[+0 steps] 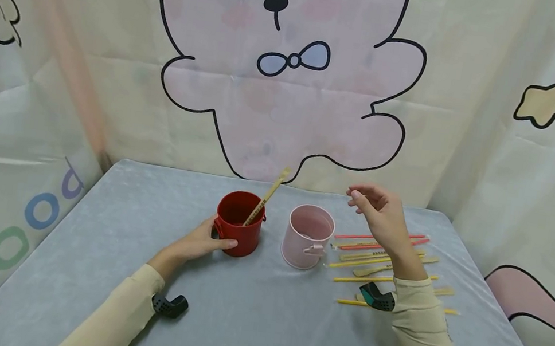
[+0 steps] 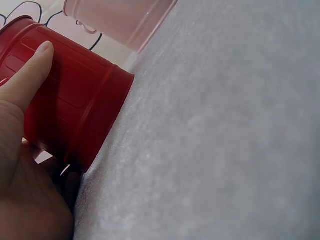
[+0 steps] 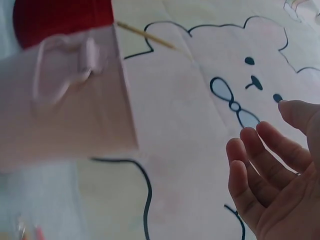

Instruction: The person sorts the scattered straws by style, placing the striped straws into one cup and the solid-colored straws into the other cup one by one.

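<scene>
A red metal bucket (image 1: 242, 239) stands upright on the table. My left hand (image 1: 198, 242) holds its left side, with the thumb (image 2: 35, 72) along the front wall; the other fingers are mostly hidden behind and below. A pale wooden paintbrush (image 1: 267, 196) leans inside the red bucket, its bristles up and pointing right. To the right stands a pink bucket (image 1: 299, 246) with a small handle on its side. My right hand (image 1: 379, 211) hovers in the air right of the pink bucket, its fingers (image 3: 280, 175) loosely bent and holding nothing.
Several wooden brushes (image 1: 366, 271) and thin yellow and red sticks (image 1: 378, 238) lie in rows under and beside the right forearm. A pale blue cloth (image 1: 249, 319) covers the table. Behind it hangs a curtain (image 1: 275, 103) printed with a bear.
</scene>
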Demonstrator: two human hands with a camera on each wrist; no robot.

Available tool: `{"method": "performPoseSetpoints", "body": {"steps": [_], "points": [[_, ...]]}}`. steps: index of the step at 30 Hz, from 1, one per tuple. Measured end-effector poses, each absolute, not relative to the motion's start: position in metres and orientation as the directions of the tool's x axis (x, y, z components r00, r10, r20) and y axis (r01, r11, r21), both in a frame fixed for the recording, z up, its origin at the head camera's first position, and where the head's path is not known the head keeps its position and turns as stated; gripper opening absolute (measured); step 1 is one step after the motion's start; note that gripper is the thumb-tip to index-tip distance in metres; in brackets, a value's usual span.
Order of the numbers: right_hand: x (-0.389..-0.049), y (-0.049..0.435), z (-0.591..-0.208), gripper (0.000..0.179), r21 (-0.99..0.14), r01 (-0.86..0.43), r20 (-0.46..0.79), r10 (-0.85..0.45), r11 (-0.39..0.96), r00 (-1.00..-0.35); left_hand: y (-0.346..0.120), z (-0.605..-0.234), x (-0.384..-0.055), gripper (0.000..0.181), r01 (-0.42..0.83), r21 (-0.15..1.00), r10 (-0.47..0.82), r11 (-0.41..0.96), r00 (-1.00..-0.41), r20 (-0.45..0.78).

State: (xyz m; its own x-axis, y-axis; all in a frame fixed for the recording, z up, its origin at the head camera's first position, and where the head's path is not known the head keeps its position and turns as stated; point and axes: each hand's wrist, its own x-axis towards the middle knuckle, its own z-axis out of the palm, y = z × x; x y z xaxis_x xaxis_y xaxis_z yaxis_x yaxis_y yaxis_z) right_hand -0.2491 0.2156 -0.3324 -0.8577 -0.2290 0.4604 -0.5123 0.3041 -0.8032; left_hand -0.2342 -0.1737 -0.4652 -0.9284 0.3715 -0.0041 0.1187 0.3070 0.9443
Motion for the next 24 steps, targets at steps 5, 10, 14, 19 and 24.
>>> {"method": "performPoseSetpoints", "body": {"steps": [5, 10, 14, 19, 24], "points": [[-0.250, 0.241, -0.343, 0.020, -0.791, -0.483, 0.420, -0.240, 0.376, -0.875, -0.174, -0.462, -0.234, 0.076, 0.131, 0.940, 0.369, 0.315, -0.930, 0.006], [-0.251, 0.266, -0.359, 0.028, -0.778, -0.415, 0.337, -0.244, 0.471, -0.909, -0.173, -0.461, -0.232, 0.077, 0.118, 0.938, 0.365, 0.326, -0.931, -0.009], [-0.258, 0.281, -0.369, 0.032, -0.758, -0.380, 0.290, -0.248, 0.531, -0.924, -0.173, -0.461, -0.232, 0.078, 0.120, 0.937, 0.369, 0.327, -0.929, -0.009], [-0.266, 0.292, -0.381, 0.031, -0.729, -0.354, 0.245, -0.260, 0.586, -0.934, -0.174, -0.460, -0.233, 0.076, 0.134, 0.939, 0.369, 0.315, -0.929, 0.009], [-0.271, 0.303, -0.394, 0.030, -0.700, -0.308, 0.145, -0.293, 0.644, -0.945, -0.174, -0.462, -0.232, 0.076, 0.131, 0.937, 0.379, 0.325, -0.926, -0.002]]}}
